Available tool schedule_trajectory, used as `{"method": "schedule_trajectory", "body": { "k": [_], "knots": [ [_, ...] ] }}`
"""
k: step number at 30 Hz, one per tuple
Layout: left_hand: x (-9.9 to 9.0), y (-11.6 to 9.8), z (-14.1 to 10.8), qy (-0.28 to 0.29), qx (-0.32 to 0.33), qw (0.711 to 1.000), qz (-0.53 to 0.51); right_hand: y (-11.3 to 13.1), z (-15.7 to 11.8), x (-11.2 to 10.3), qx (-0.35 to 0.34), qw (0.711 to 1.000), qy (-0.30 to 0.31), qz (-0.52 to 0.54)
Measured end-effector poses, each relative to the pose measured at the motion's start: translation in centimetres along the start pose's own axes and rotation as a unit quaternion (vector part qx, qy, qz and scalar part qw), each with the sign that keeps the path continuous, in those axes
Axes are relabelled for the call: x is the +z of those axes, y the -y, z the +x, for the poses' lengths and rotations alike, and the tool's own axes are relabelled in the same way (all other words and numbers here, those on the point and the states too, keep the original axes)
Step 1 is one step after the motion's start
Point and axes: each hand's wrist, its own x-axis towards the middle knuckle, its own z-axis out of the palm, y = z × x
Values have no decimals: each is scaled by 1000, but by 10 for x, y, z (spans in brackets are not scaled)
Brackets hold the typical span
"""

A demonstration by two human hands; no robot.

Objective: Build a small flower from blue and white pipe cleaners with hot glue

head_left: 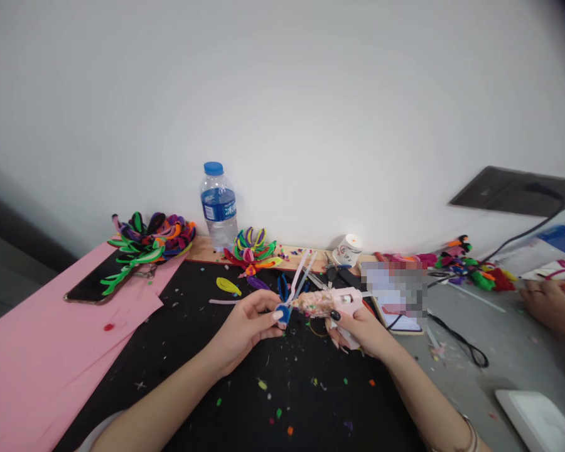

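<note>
My left hand (258, 320) pinches a small blue fuzzy piece (283, 314) with pale strips and a blue loop rising from it. In my right hand (353, 329) is a pink glue gun (322, 301), its tip pointing left and close to the blue piece; whether they touch is too small to tell. Beyond my left hand lie a yellow loop (228, 286) and a purple loop (260, 284) on the black mat (245, 402). Behind them sits a multicoloured fuzzy flower (250, 251).
A water bottle (219, 210) and a white roll (347, 251) stand by the wall. Left are pink paper (32, 339), a dark phone (94, 279) and a colourful bundle (155, 242). Right are a lit phone (390, 301), a black cable (459, 342) and another person's hand (553, 301).
</note>
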Motion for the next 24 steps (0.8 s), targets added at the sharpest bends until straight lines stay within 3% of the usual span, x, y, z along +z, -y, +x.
{"method": "schedule_trajectory", "body": {
  "k": [24],
  "knots": [
    [-1, 1, 0, -10, 4, 1000, -4, 12, -2, 7, -20, 999, -5, -29]
  ]
}}
